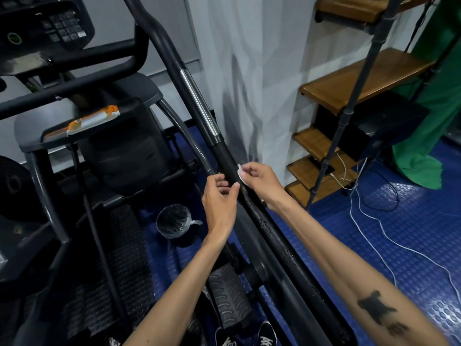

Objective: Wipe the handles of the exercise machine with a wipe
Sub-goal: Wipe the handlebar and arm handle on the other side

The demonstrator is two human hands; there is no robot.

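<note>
Wipe (pixel 241 176), a small white scrap, sits pinched in my right hand (pixel 259 182), pressed against the right side of the black handle (pixel 224 156) just below its chrome band (pixel 198 103). My right fingers (pixel 249 168) are closed on it, with only an edge showing. My left hand (pixel 219 198) comes in from the other side, thumb and fingers curled loosely and nearly touching the bar, holding nothing that I can see.

Droplets bead on the bar lower down, toward me. That wet stretch looks to me like the first risk: a damp grip may let my fingers skid off the round tube, and the wipe is so small that it could slip out and drop toward the pedal (pixel 228 293) or the blue floor (pixel 386 221).

So little cloth may also ride one side of the handle only, leaving the far face and the chrome untouched.

A lined bin (pixel 174 222) stands below my left wrist. A white cable (pixel 369 218) trails across the floor by the wooden shelves (pixel 359 78), a trip hazard if I step right.
</note>
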